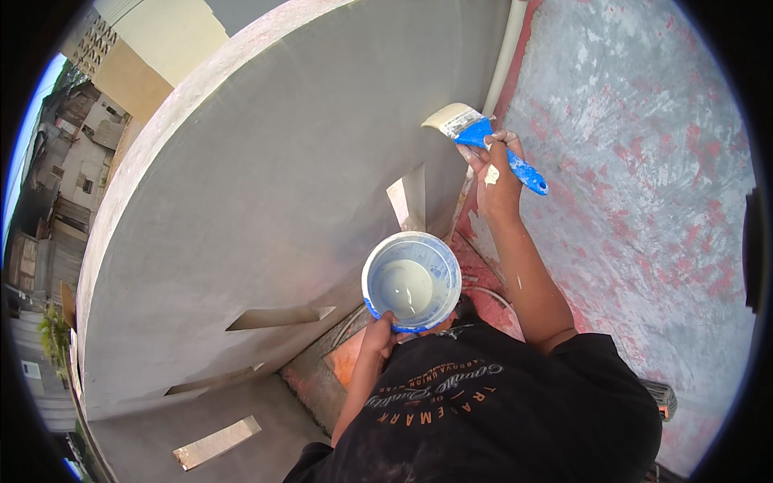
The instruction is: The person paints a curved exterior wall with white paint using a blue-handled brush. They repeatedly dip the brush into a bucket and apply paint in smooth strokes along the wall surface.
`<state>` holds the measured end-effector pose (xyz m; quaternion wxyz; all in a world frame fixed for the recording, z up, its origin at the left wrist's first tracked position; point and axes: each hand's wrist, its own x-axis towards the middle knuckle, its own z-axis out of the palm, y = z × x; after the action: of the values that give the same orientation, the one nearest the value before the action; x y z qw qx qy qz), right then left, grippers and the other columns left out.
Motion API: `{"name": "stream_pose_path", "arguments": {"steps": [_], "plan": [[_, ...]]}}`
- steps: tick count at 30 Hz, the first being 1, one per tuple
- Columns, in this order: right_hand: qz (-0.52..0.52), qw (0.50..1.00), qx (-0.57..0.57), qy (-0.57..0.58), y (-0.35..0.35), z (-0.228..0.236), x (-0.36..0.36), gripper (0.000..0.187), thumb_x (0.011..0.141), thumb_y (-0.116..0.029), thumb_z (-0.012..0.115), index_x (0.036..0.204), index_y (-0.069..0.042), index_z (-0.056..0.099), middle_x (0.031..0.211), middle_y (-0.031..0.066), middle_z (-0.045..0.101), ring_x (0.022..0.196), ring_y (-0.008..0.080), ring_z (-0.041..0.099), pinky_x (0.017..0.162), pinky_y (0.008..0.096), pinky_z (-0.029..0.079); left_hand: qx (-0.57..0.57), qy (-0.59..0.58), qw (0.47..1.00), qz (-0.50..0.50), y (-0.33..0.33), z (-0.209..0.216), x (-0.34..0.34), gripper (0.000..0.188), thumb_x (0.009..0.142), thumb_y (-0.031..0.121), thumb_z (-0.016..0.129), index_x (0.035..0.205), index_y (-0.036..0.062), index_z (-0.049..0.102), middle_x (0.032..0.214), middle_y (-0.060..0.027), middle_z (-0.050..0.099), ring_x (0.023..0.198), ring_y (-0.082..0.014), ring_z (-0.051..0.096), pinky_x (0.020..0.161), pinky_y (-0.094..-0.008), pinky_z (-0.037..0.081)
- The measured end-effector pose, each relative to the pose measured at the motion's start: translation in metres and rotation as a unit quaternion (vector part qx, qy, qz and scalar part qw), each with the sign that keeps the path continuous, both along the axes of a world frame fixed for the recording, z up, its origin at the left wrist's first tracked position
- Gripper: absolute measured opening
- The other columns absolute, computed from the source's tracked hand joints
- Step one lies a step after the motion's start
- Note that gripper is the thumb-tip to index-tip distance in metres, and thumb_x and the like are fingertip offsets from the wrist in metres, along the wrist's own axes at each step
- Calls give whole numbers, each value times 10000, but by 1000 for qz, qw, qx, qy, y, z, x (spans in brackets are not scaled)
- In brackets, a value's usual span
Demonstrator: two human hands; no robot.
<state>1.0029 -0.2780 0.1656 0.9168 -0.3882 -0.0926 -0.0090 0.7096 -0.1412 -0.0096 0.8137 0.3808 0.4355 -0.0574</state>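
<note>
A: Start with the fingers. What do they have hold of?

B: Those of the right hand (pixel 499 173) are curled firmly around the blue handle of a wide paintbrush (pixel 475 133). A cream dab of paint sits on that hand.

A: And the left hand (pixel 378 335)?

B: It grips the near rim of a round plastic tub (pixel 442 270), thumb over the edge, the other fingers mostly hidden beneath.

A: Where is the brush exactly?

B: Far and to the right of the tub, well apart from it. Its pale, loaded bristles point left, close to a smooth grey wall (pixel 241 185); I can't tell whether they touch it.

A: What's inside the tub?

B: Off-white paint (pixel 403 290), pooled at the bottom, with smears up the sides.

A: Further out?

B: The grey wall curves along the left, with 4 slots cut through it. A pale pipe (pixel 508 56) runs up at its far right end, beside a mottled blue-grey and pink wall (pixel 620 161). Near us is the person's black T-shirt (pixel 515 410); far left, weathered buildings (pixel 80 173).
</note>
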Motion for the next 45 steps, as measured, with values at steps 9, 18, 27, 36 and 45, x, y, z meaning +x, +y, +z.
{"name": "stream_pose_path", "arguments": {"steps": [9,18,27,36,45], "plan": [[14,999,1,43,6,-42,-18,138,976,-61,552,1080,-85,466,1105,119,576,1067,279,654,998,477,557,-5,-3,1000,9,-3,-3,-1,470,955,74,428,1421,50,371,1248,-195,584,1033,-330,683,756,-469,651],[5,998,18,63,-1,-29,-24,116,963,-45,566,1033,-65,475,1155,132,582,1067,234,654,962,444,592,9,10,1000,3,2,3,-4,476,942,74,446,1413,39,385,1236,-203,591,1017,-345,688,765,-489,648],[10,996,-55,-67,30,-2,-35,136,976,-55,561,1078,-68,472,1101,112,559,1066,205,647,963,379,577,-1,-8,1000,7,9,-4,-10,533,890,45,470,1413,14,375,1240,-208,578,1022,-348,681,773,-505,648],[-3,991,-129,-31,29,-29,-54,121,963,-14,573,1049,-60,499,1062,73,535,1070,182,616,943,345,586,5,-12,1000,-9,18,-2,-14,555,860,45,491,1404,13,383,1244,-207,573,1025,-353,677,798,-488,644],[18,998,-24,-49,25,-13,-45,131,995,-81,565,1077,-66,465,1072,70,533,1040,172,625,972,378,573,6,-16,999,-33,19,-3,-12,534,863,45,493,1387,9,396,1232,-207,586,1023,-354,682,778,-484,649]]}}
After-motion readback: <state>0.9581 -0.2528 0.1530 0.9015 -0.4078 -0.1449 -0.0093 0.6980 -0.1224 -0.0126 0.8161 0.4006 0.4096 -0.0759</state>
